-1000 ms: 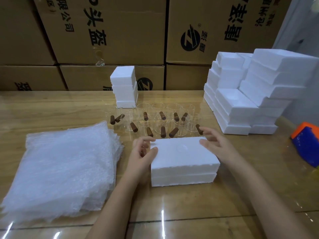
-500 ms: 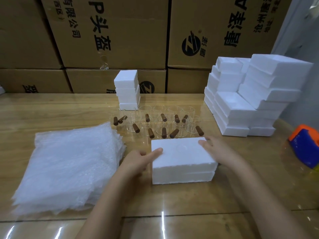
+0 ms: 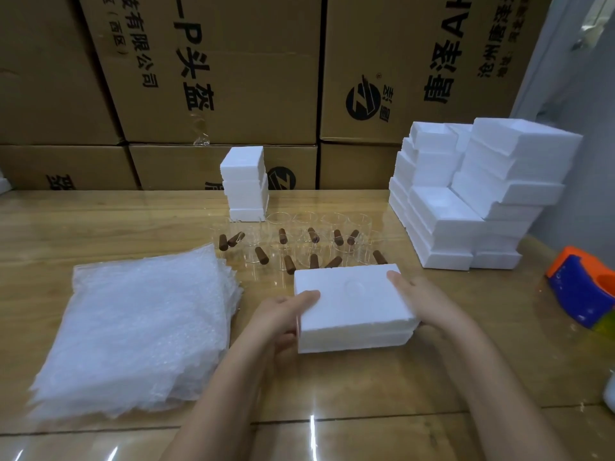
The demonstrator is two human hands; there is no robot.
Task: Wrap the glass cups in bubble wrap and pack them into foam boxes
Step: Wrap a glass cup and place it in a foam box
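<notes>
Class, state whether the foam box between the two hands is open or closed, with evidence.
Closed. The foam box shows a flat lid seated on its base, only a seam between.

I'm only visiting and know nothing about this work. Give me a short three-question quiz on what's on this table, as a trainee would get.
1. True or false: the foam box gripped by the left hand and right hand has its lid off.
2. The bubble wrap stack lies: A) left of the box B) right of it C) on it.
3. What colour are the glass cups' handles?
Key: 1 false; 2 A; 3 brown.
</notes>
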